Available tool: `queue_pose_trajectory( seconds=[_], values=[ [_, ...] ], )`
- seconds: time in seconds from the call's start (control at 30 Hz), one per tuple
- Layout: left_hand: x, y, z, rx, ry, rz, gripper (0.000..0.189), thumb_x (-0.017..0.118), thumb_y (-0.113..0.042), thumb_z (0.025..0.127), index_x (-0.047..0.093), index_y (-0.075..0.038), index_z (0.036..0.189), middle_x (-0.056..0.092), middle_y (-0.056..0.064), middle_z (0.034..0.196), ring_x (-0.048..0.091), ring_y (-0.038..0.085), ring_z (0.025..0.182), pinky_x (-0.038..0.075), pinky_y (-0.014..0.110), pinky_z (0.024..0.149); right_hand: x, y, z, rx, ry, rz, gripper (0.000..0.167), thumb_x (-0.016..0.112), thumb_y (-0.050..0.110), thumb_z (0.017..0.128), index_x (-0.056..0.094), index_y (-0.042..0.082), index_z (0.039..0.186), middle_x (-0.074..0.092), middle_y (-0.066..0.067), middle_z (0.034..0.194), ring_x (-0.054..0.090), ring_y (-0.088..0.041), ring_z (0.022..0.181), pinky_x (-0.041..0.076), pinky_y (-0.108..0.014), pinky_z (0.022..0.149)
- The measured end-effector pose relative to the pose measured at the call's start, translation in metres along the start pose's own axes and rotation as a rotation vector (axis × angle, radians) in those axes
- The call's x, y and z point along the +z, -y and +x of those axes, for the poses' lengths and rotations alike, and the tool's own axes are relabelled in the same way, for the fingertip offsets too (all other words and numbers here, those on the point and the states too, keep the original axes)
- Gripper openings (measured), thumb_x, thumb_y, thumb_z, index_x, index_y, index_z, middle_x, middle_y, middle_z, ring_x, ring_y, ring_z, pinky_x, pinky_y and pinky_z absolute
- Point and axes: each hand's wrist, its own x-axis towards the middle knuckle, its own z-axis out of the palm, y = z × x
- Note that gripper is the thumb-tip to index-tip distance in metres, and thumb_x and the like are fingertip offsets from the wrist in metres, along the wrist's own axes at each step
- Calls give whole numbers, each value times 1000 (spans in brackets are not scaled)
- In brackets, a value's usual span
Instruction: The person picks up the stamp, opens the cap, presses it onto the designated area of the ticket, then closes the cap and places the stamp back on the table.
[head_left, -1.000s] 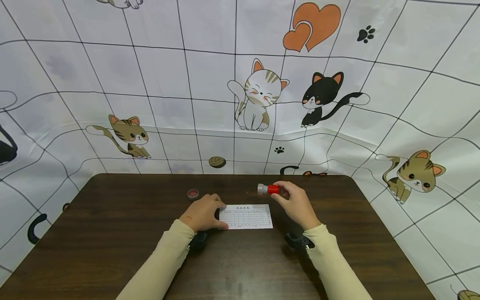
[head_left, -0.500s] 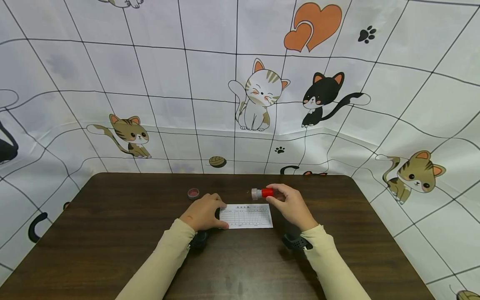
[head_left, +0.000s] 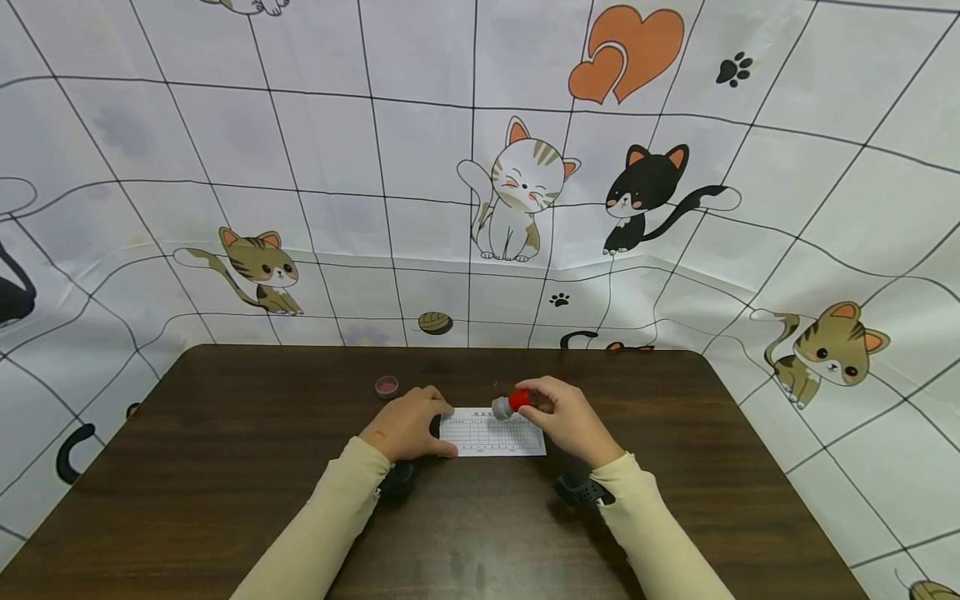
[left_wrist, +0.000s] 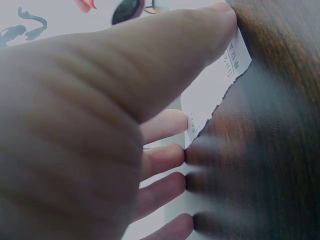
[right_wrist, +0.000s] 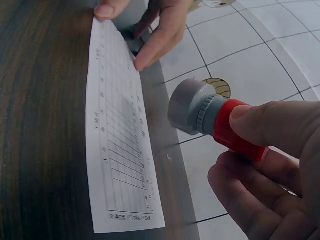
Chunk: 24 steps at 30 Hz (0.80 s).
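Note:
My right hand pinches the red handle of a stamp between thumb and fingers. Its round grey end points left and is tilted downward, overlapping the top of a printed paper form in the head view. In the right wrist view the stamp appears apart from the sheet, above it. My left hand rests at the form's left end, the thumb on its near corner and the fingertips at its far corner. The left wrist view shows the thumb across the torn-looking edge of the form, the other fingers spread below.
A small round cap or dish, reddish inside, lies on the dark wooden table beyond the left hand. A white cloth printed with cats and grid lines hangs behind the table and along its sides.
My right hand has moved left with the stamp, from the form's right side to over its upper part, and the stamp's grey end has tipped downward. The left hand and the form have stayed put.

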Motion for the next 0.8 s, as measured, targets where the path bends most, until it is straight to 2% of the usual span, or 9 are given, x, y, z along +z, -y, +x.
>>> queue_pose_trajectory(
  seconds=[0.17, 0.27, 0.37, 0.5, 0.7, 0.8],
  values=[
    [0, 0, 0, -2, 0, -1, 65, 90, -51, 77, 75, -11, 126, 64, 5, 125, 61, 26, 113, 53, 45, 98, 2, 4, -1, -56, 0, -79, 40, 81, 9, 90, 72, 7, 130, 70, 0, 107, 62, -13, 88, 58, -28, 80],
    [-1, -1, -1, -7, 5, -4, 64, 90, -51, 77, 75, -11, 125, 64, 5, 124, 61, 25, 113, 52, 45, 99, 4, 6, -1, -73, -8, -94, 42, 80, 8, 90, 71, 5, 131, 70, -1, 105, 61, -14, 85, 56, -30, 76],
    [-1, -2, -1, -11, 5, -10, 63, 90, -50, 77, 75, -11, 124, 64, 5, 124, 60, 26, 113, 52, 45, 99, 6, 7, -1, -48, -12, -63, 39, 82, 6, 89, 70, 4, 125, 71, -2, 104, 66, -14, 87, 59, -33, 78],
    [-1, -2, 0, -12, 5, -9, 63, 91, -49, 76, 75, -11, 124, 64, 5, 123, 60, 25, 112, 53, 44, 98, 8, 8, -1, -26, -21, -43, 30, 84, 5, 86, 69, 8, 112, 73, -2, 103, 71, -13, 89, 61, -37, 82],
    [-1, -2, -1, -8, 1, -8, 64, 91, -48, 76, 75, -10, 124, 65, 5, 123, 61, 26, 112, 53, 45, 99, 10, 10, -2, -102, -58, -130, 26, 86, 7, 84, 77, 10, 107, 74, 0, 101, 69, -11, 87, 60, -36, 77],
    [-1, -2, -1, -7, -2, -10, 64, 91, -48, 76, 75, -11, 124, 64, 6, 123, 61, 26, 113, 53, 45, 98, 12, 9, -2, -109, -56, -167, 26, 87, 8, 83, 78, 10, 107, 74, 1, 100, 69, -12, 89, 60, -36, 79]
  ],
)
